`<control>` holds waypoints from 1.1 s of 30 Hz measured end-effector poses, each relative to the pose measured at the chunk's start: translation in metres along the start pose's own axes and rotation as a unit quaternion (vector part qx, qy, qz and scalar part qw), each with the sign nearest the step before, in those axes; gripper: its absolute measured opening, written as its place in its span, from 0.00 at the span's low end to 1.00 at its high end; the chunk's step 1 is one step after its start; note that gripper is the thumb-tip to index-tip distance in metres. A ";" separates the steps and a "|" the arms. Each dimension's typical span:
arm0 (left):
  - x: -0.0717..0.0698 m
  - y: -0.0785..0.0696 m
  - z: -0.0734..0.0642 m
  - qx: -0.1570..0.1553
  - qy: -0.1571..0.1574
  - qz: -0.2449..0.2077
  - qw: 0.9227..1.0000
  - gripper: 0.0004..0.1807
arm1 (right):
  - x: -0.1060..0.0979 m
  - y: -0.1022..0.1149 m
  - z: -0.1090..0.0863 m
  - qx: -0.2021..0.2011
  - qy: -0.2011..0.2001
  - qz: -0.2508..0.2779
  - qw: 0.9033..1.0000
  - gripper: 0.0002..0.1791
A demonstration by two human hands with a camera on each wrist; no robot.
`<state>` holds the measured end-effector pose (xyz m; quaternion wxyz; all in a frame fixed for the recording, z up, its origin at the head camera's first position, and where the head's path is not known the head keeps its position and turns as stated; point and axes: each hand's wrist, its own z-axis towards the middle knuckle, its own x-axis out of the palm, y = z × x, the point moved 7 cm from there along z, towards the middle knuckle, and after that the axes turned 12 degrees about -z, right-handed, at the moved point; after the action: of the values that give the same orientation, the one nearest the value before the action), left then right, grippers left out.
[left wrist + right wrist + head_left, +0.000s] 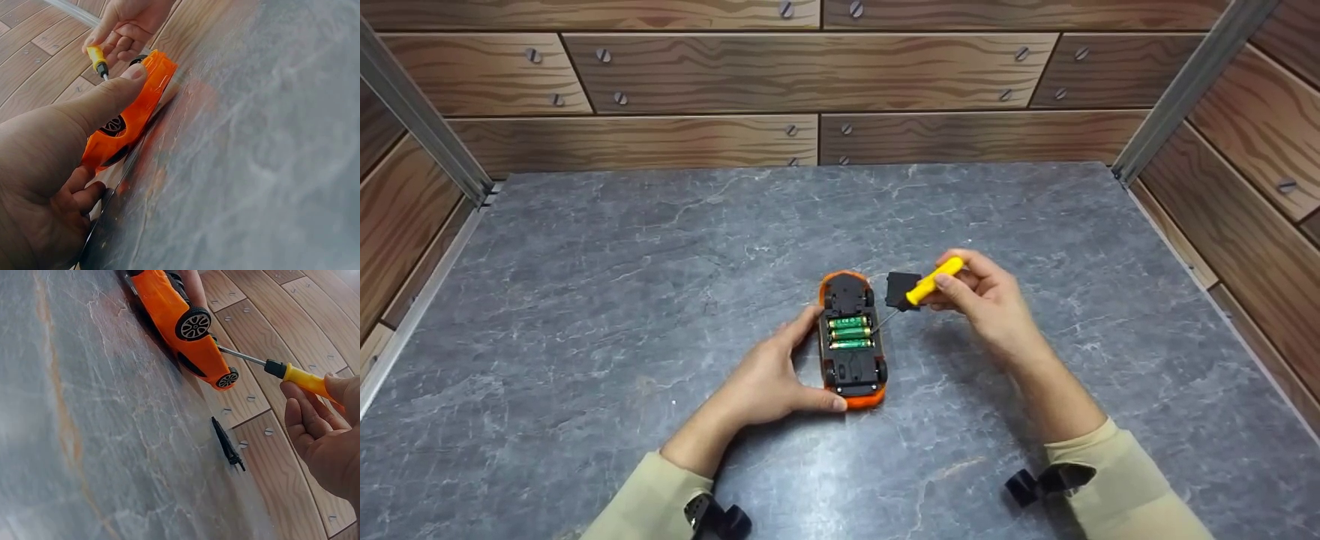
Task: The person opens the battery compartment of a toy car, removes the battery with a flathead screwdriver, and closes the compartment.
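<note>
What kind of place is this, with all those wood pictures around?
Probably a small work booth, though I can't be sure: wood-patterned walls stand around a grey marbled tabletop, with a yellow screwdriver near an upturned toy car.

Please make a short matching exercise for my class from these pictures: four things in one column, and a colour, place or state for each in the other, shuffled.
Column one
1. Toy car
2. Batteries
3. Screwdriver
4. Battery cover

Column two
A. Yellow-handled, held in the person's right grip
B. Black, lying on the table, apart from the car
C. Green, set side by side in a row of three
D. Orange-bodied, turned upside down

Right pairs: 1-D, 2-C, 3-A, 4-B
</note>
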<state>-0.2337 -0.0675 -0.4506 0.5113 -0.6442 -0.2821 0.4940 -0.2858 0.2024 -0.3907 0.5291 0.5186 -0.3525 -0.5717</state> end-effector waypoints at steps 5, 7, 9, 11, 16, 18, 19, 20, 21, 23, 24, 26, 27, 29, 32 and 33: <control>0.000 0.000 0.000 0.001 -0.001 0.001 1.000 0.74 | 0.004 0.016 -0.004 -0.024 0.000 -0.046 0.999 0.08; 0.000 0.000 0.000 0.001 0.000 0.001 1.000 0.74 | 0.006 0.023 -0.006 -0.039 0.003 -0.069 0.997 0.09; 0.000 -0.001 0.000 0.001 0.000 0.001 1.000 0.74 | 0.009 0.029 -0.009 -0.053 0.006 -0.091 0.994 0.09; -0.001 -0.001 0.000 0.000 -0.001 0.003 1.000 0.74 | 0.011 0.033 -0.011 -0.063 0.013 -0.104 0.992 0.09; -0.001 -0.001 0.000 0.001 -0.001 0.003 1.000 0.74 | 0.012 0.034 -0.011 -0.062 0.022 -0.111 0.992 0.08; -0.001 -0.002 0.000 0.001 -0.001 0.002 1.000 0.74 | 0.010 0.030 -0.010 -0.053 0.019 -0.101 0.993 0.08; -0.001 -0.002 0.000 0.001 0.000 0.002 1.000 0.74 | 0.009 0.028 -0.009 -0.046 0.018 -0.093 0.994 0.08; -0.001 -0.002 0.000 0.001 0.000 0.001 1.000 0.74 | 0.009 0.025 -0.008 -0.040 0.017 -0.082 0.996 0.08; -0.001 -0.001 0.000 0.001 0.000 0.001 1.000 0.74 | 0.008 0.021 -0.007 -0.032 0.015 -0.073 0.997 0.08; 0.000 -0.001 0.000 0.000 0.000 0.000 1.000 0.75 | 0.006 0.014 -0.005 -0.018 0.015 -0.054 0.998 0.08; 0.000 -0.001 0.000 0.000 0.000 -0.001 1.000 0.75 | 0.005 0.011 -0.005 -0.010 0.013 -0.046 0.999 0.08; 0.000 -0.001 0.000 0.000 0.000 -0.003 1.000 0.75 | 0.003 0.004 -0.003 0.005 0.011 -0.028 1.000 0.08; 0.000 0.000 0.000 0.000 0.000 -0.002 1.000 0.75 | 0.002 0.001 -0.002 0.012 0.009 -0.019 1.000 0.08; 0.000 0.000 0.000 0.002 0.000 -0.002 1.000 0.74 | 0.001 -0.004 -0.001 0.027 0.008 0.003 1.000 0.08; 0.000 0.000 0.000 0.003 0.000 0.000 1.000 0.74 | 0.000 -0.010 0.000 0.044 0.011 0.029 0.999 0.08; 0.000 0.000 0.000 0.003 0.000 0.000 1.000 0.74 | 0.000 -0.012 0.001 0.049 0.012 0.036 0.998 0.08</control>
<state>-0.2342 -0.0675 -0.4508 0.5129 -0.6426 -0.2812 0.4950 -0.2895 0.2048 -0.4018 0.5274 0.5379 -0.3924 -0.5277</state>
